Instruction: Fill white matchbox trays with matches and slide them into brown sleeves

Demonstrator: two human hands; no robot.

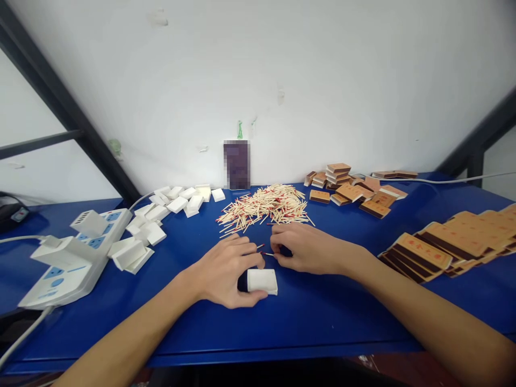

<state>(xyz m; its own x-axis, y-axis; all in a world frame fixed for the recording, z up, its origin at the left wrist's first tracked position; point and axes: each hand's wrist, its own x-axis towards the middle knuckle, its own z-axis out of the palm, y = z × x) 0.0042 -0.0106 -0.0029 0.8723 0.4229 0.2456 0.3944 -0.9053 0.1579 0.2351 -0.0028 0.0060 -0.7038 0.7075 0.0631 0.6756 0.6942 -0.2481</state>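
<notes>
My left hand (223,271) rests on the blue table (322,317), its fingers curled round a small white inner box tray (263,281). My right hand (304,248) lies just right of it, fingertips pinched on a red-tipped matchstick (268,253) that points toward the left hand. A loose pile of matchsticks (268,207) lies right behind both hands.
Several white inner trays (169,207) are scattered at the back left, beside a white power strip (74,255) with plugs. Brown matchbox sleeves (355,191) are heaped at the back right. Flattened brown sleeves (451,244) are fanned out on the right. A wall stands behind.
</notes>
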